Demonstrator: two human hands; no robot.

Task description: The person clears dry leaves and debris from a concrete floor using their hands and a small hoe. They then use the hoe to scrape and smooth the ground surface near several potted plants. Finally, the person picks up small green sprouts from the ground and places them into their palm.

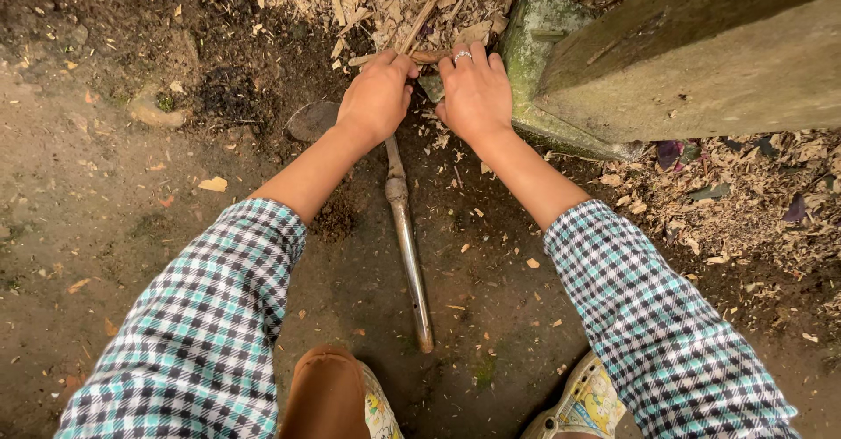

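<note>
**Wooden stick gripped in both hands over the chip pile**

Wooden stick (427,56), short, pale brown and rough, lies crosswise at the fingertips of both hands, at the edge of the wood chips.

Largest nearby is the grey squared concrete post (701,62), leaning in from just right of the right hand (476,95); its weathered, moss-green stone footing (536,45) touches that hand's outer side. It seems to serve as a backstop, keeping the work close against something solid.

Beyond the fingers spreads a heap of pale wood chips and shavings (385,1), dry, flaky and splintered, thinning to scattered flecks on the dark, damp, packed earth floor (105,202) beneath the wrists.

A long, slim metal-and-wood tool (407,246), dull grey and knobbed partway along, runs from under the left hand (377,97) back toward the body, between the forearms. It likely lies there to be within reach, though its front end is hidden by the hand.

Just left of the left wrist a flat, rounded dark stone (311,121) sits half sunk in the soil.

Both hands are curled down, knuckles up, fingers clenched around the stick, one at each end, as if to steady or bend it. The right hand wears a small silvery ring (462,55). Checked teal-and-white sleeves (201,334) cover both arms.
</note>
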